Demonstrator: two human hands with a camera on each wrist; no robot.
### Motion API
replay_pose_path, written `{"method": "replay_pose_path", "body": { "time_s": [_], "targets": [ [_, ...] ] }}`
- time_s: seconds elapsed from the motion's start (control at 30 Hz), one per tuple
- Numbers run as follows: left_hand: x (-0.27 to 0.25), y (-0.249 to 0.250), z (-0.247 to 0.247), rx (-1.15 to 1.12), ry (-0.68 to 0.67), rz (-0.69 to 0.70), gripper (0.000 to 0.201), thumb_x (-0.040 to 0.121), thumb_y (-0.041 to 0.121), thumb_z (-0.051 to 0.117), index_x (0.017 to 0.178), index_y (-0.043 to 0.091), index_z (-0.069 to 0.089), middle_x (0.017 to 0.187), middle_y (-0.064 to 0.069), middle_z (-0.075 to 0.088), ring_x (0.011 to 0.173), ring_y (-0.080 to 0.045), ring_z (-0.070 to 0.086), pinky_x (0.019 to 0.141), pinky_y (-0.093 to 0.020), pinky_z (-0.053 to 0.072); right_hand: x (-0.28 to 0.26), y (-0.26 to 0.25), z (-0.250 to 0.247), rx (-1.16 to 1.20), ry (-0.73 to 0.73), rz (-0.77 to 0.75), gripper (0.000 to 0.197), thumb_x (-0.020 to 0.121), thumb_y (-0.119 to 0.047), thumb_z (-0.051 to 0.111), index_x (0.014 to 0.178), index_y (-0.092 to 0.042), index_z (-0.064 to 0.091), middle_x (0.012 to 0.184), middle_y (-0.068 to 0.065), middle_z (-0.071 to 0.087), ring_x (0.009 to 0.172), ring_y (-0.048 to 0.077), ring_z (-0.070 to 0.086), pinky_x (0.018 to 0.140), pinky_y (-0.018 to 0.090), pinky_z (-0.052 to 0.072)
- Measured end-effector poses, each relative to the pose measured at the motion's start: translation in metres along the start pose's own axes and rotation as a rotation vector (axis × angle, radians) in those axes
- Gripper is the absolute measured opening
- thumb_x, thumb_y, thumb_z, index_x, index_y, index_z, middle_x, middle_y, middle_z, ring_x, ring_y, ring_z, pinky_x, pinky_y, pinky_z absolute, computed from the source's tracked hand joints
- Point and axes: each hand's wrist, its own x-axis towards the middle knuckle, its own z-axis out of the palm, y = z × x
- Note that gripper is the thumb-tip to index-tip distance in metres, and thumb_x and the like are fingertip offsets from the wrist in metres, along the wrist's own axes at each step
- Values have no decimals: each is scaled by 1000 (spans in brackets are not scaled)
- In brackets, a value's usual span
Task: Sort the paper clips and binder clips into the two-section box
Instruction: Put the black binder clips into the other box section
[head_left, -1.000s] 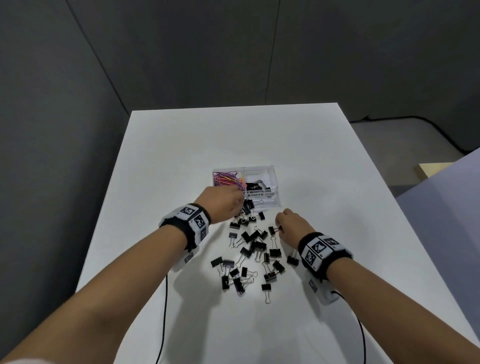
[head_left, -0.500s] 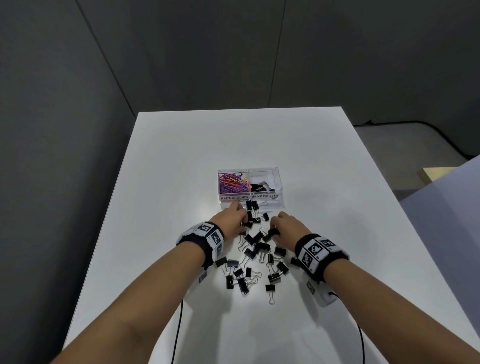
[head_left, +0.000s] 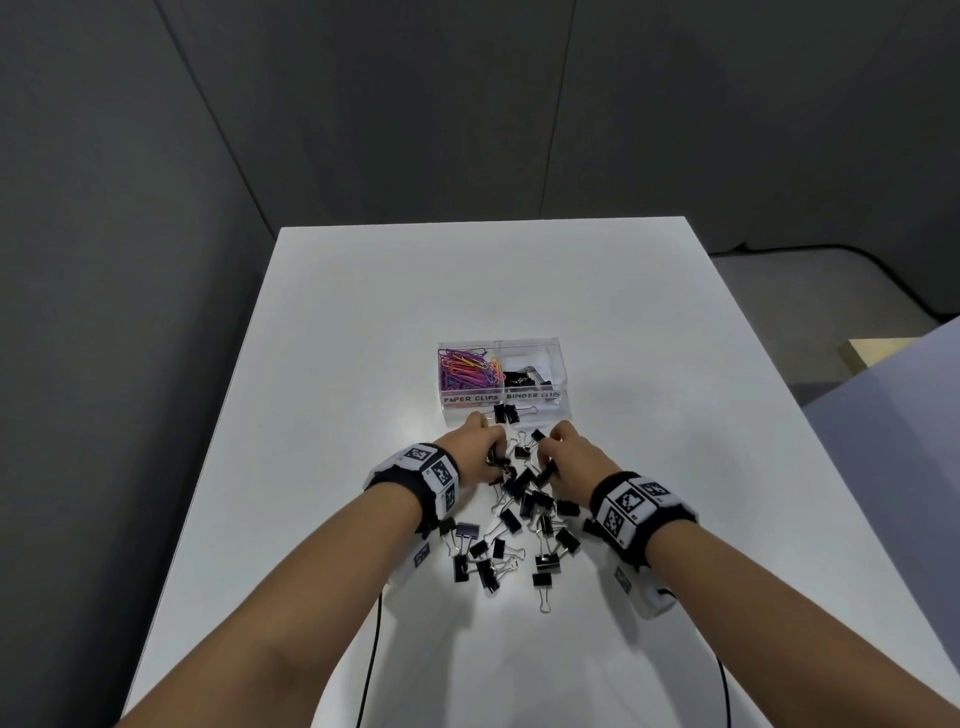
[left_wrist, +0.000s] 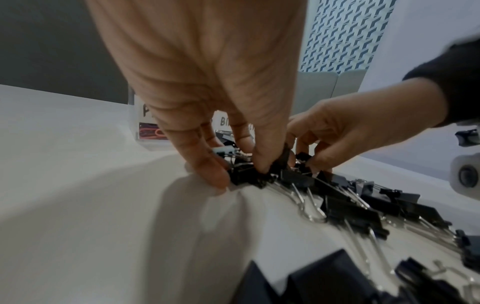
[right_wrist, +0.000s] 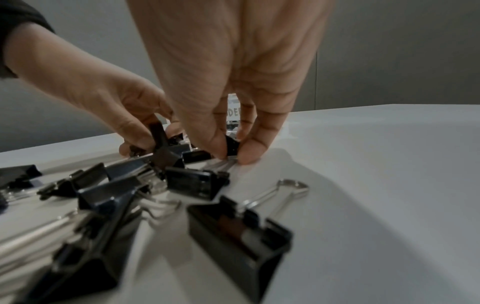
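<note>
A clear two-section box (head_left: 563, 374) stands mid-table, with coloured paper clips (head_left: 465, 370) in its left section and a few black binder clips (head_left: 521, 378) in its right. A pile of black binder clips (head_left: 522, 512) lies on the table just in front of it. My left hand (head_left: 480, 451) reaches into the pile's far end and pinches black binder clips (left_wrist: 246, 174) between thumb and fingers. My right hand (head_left: 563, 457) is beside it, pinching one binder clip (right_wrist: 231, 146) against the table.
The white table (head_left: 649, 338) stretches beyond and to both sides of the box. Two binder clips (head_left: 505, 413) lie right against the box's front wall. Black cables (head_left: 371, 654) run from both wrists toward the near edge. Grey walls surround the table.
My left hand has come back from the box's left section to the pile and taken hold of binder clips. My right hand shifted slightly left and forward within the pile.
</note>
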Motion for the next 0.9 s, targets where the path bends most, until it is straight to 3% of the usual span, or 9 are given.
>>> {"method": "replay_pose_path", "body": {
  "time_s": [0.1, 0.27, 0.37, 0.5, 0.6, 0.7, 0.77, 0.9],
  "targets": [
    [-1, 0, 2, 42, 17, 18, 26, 86, 19, 62, 108, 8, 53, 124, -12, 42, 85, -26, 54, 81, -30, 47, 0, 0, -1, -17, -10, -11, 17, 87, -2, 47, 103, -3, 54, 117, 14, 45, 88, 31, 55, 76, 35, 45],
    [-4, 1, 2, 6, 8, 0, 52, 85, 23, 64, 130, 16, 39, 134, -11, 35, 99, -30, 61, 88, -38, 52, -1, 2, 0, 12, -42, 39, 11, 88, -4, 42, 91, -14, 38, 97, 12, 48, 77, 20, 40, 69, 30, 35],
    [-5, 1, 2, 20, -18, -31, 46, 84, 23, 65, 123, 12, 45, 135, -11, 32, 103, -30, 59, 93, -36, 50, -1, 4, -2, 38, -43, 27, 13, 91, -7, 44, 102, -8, 51, 102, 12, 53, 79, 22, 47, 73, 31, 41],
    [-4, 3, 4, 8, -2, -32, 38, 83, 22, 65, 114, 8, 48, 126, -11, 38, 95, -28, 59, 86, -34, 52, 0, 11, -9, 130, 9, 42, 16, 92, -8, 48, 100, -3, 61, 105, 12, 57, 96, 30, 58, 85, 33, 45],
    [-4, 3, 3, -21, 12, -37, 31, 82, 19, 67, 103, 12, 45, 112, -8, 45, 83, -21, 51, 76, -31, 47, 6, 13, -15, 141, 61, 81, 22, 94, -13, 50, 114, -7, 58, 117, 13, 58, 104, 28, 58, 91, 33, 45],
    [-3, 4, 2, -29, -2, -35, 32, 83, 16, 65, 107, 13, 46, 112, -10, 52, 90, -23, 52, 80, -32, 45, 14, 9, -17, 78, 67, 36, 38, 95, -10, 46, 133, -15, 47, 122, 14, 56, 106, 29, 58, 92, 34, 45],
    [-4, 5, -1, -4, -20, -36, 39, 84, 16, 64, 119, 11, 47, 121, -10, 51, 104, -27, 56, 90, -34, 47, 19, 6, -15, -11, 21, -2, 45, 94, -3, 43, 136, -17, 44, 120, 14, 54, 104, 32, 58, 90, 35, 45],
    [-5, 5, -2, 67, -41, -36, 29, 85, 18, 61, 112, 9, 55, 121, -12, 50, 104, -30, 57, 91, -33, 47, 22, 3, -11, -131, 15, -59, 22, 93, -12, 46, 113, -12, 56, 93, 8, 47, 80, 26, 57, 67, 29, 40]
  ]
}}
